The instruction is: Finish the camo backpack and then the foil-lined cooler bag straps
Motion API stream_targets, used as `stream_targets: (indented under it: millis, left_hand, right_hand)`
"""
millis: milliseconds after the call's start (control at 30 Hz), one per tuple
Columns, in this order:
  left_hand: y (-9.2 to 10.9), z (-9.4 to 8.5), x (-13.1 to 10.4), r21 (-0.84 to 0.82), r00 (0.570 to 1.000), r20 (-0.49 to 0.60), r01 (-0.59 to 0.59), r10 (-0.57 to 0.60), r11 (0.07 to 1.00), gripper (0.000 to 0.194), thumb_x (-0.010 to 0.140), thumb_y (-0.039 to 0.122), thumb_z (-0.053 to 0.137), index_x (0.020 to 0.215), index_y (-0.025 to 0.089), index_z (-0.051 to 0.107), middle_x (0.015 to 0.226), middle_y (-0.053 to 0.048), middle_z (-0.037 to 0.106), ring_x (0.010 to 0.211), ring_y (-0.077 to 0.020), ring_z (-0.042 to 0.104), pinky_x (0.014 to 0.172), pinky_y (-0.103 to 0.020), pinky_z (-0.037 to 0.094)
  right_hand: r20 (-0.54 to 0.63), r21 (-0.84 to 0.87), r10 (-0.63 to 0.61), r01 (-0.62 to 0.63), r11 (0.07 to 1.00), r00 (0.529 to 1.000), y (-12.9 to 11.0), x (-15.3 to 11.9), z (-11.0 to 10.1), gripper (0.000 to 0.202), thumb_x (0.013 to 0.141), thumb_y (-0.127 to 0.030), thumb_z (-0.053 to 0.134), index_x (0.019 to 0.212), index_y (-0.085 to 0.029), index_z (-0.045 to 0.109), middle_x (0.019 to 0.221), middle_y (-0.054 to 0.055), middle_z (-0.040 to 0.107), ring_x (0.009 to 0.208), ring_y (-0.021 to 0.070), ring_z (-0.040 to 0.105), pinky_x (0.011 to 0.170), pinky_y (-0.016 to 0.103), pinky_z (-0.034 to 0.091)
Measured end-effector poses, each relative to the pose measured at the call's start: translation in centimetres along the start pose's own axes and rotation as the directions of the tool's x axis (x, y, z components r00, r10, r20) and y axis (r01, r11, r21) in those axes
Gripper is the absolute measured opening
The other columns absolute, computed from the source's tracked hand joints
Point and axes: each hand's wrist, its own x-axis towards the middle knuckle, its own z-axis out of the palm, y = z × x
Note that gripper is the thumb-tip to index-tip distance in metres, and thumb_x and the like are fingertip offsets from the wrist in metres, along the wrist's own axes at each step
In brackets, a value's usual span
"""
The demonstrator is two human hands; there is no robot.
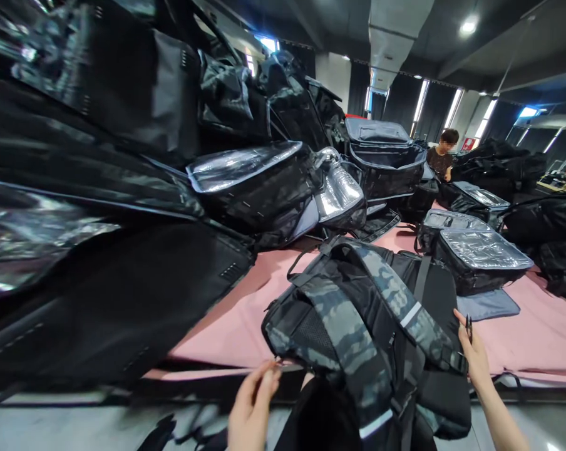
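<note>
A grey-and-black camouflage backpack point(358, 326) lies strap side up in front of me, on the near edge of a pink-covered table point(236, 313). My left hand point(252, 407) pinches a thin strap or thread end at the backpack's lower left corner. My right hand point(473, 354) rests against the backpack's right side and holds a small dark tool point(468, 326), which looks like thread snips; the blur keeps me from being sure.
Black bags wrapped in clear plastic point(123, 188) are piled high on the left and at the back. More wrapped bags point(480, 257) lie on the right of the table. A person point(442, 153) stands at the far end among other bags.
</note>
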Motion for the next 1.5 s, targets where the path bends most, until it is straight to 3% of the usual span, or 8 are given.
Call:
stream_targets:
  millis: [167,367,500,633,833,1133,1300,1500]
  left_hand:
    - [-1.5,4.7,-2.8,-0.131,0.962,0.230,0.177,-0.144,0.975,0.059,0.054,0.063,0.069,0.093,0.019,0.061,0.089,-0.007,0.069,0.081,-0.0250,0.066,0.081,-0.037,0.053]
    - [5.5,7.9,3.4,-0.237,0.927,0.376,0.081,0.015,0.968,0.066,0.060,0.066,0.064,0.105,0.018,0.060,0.122,-0.014,0.058,0.105,-0.0271,0.059,0.093,-0.041,0.047]
    - [10.0,6.6,4.7,-0.246,0.954,0.183,-0.188,0.236,0.951,0.056,0.072,0.059,0.057,0.113,0.019,0.056,0.129,-0.010,0.052,0.121,-0.0241,0.046,0.107,-0.038,0.032]
    - [8.9,4.5,1.9,-0.005,0.910,0.043,-0.412,0.412,0.911,0.043,0.078,0.052,0.053,0.105,0.019,0.059,0.113,-0.008,0.060,0.107,-0.0245,0.054,0.100,-0.040,0.039]
    - [3.6,4.4,0.4,0.022,0.988,0.133,-0.081,0.078,0.996,0.041,0.069,0.047,0.063,0.098,0.019,0.064,0.115,-0.009,0.062,0.118,-0.0274,0.047,0.109,-0.043,0.025]
    - [5.1,8.1,6.8,-0.349,0.974,0.154,0.210,-0.165,0.913,0.021,0.073,0.031,0.065,0.083,0.012,0.064,0.080,-0.009,0.067,0.081,-0.0210,0.064,0.079,-0.037,0.052]
    - [4.1,3.2,6.9,-0.544,0.979,0.073,0.200,-0.191,0.815,0.019,0.085,0.024,0.045,0.077,0.017,0.061,0.090,-0.008,0.068,0.096,-0.0179,0.062,0.083,-0.034,0.052]
    - [2.6,-10.2,4.5,-0.462,0.940,-0.304,-0.006,-0.152,0.887,0.029,0.087,0.021,0.030,0.070,0.021,0.053,0.104,-0.001,0.066,0.126,-0.0193,0.042,0.104,-0.045,0.036]
  right_hand:
    - [-0.060,-0.028,0.020,-0.022,0.999,0.998,-0.5,-0.5,0.4,0.068,0.082,-0.061,0.038,0.131,-0.014,0.048,0.135,0.013,0.047,0.129,0.0306,0.037,0.109,0.049,0.023]
    - [0.004,-0.043,-0.104,0.104,0.994,0.995,-2.5,-5.5,3.9,0.053,0.089,-0.051,0.037,0.126,-0.017,0.054,0.128,0.010,0.055,0.123,0.0280,0.045,0.104,0.046,0.036]
    - [0.266,-0.032,-0.199,0.215,0.976,0.943,-4.6,-10.4,7.7,0.039,0.092,-0.039,0.040,0.126,-0.028,0.054,0.132,0.004,0.052,0.126,0.0239,0.043,0.104,0.044,0.037]
    - [0.444,0.098,-0.251,0.232,0.968,0.860,-6.1,-12.6,9.5,0.031,0.092,-0.029,0.044,0.118,-0.028,0.059,0.120,0.005,0.061,0.107,0.0216,0.059,0.093,0.037,0.050]
    - [0.166,0.008,-0.557,0.564,0.826,0.813,-7.4,-9.3,10.0,0.032,0.090,-0.015,0.039,0.115,-0.024,0.058,0.127,0.009,0.055,0.117,0.0228,0.050,0.097,0.043,0.042]
    - [0.061,-0.379,-0.707,0.672,0.636,0.704,-4.0,-6.5,13.7,0.040,0.090,-0.009,0.036,0.121,-0.024,0.055,0.118,0.004,0.062,0.118,0.0181,0.050,0.105,0.041,0.024]
    - [0.056,-0.402,-0.737,0.691,0.601,0.674,-3.5,-6.7,13.6,0.039,0.090,-0.009,0.037,0.122,-0.025,0.054,0.118,0.004,0.062,0.117,0.0184,0.051,0.104,0.040,0.025]
    - [0.059,-0.393,-0.729,0.688,0.611,0.681,-3.2,-6.7,13.7,0.042,0.089,-0.010,0.037,0.125,-0.026,0.052,0.120,0.004,0.061,0.117,0.0199,0.050,0.105,0.043,0.024]
